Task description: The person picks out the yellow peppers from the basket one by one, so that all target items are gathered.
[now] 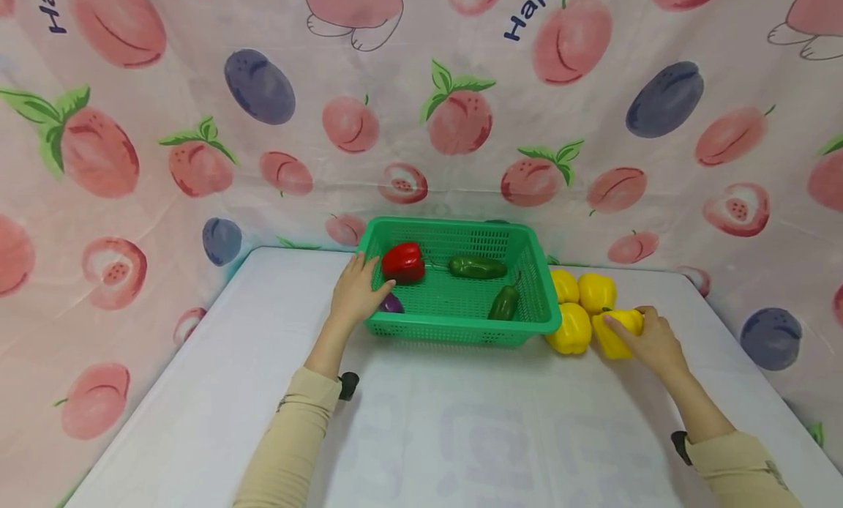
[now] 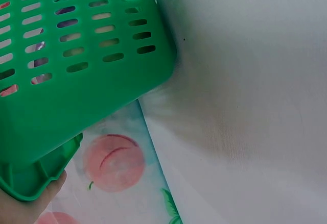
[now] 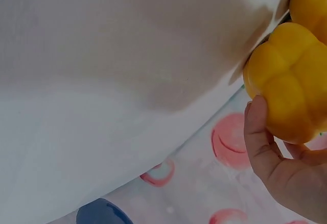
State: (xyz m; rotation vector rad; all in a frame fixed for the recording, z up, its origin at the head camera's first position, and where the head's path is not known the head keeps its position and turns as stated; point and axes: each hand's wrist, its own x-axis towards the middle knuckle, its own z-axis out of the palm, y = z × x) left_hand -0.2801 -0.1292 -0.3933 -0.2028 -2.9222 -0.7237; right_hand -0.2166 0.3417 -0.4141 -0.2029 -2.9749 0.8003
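Observation:
A green plastic basket (image 1: 454,323) stands on the white table, and my left hand (image 1: 356,292) grips its left rim, thumb lying over the inner side. In the left wrist view, part of that hand (image 2: 38,201) shows under the rim. Inside the basket are a red bell pepper (image 1: 403,263), two dark green peppers (image 1: 477,267) and a purple vegetable (image 1: 392,304), partly hidden by the hand and rim. To the basket's right, my right hand (image 1: 658,341) holds a yellow bell pepper (image 1: 617,334) between thumb and fingers. The right wrist view shows its lobed end (image 3: 291,76).
Three more yellow bell peppers (image 1: 569,329) sit close together between the basket and the held one. A fruit-patterned cloth (image 1: 408,76) hangs behind the table (image 1: 461,420). White tabletop extends in front of the basket.

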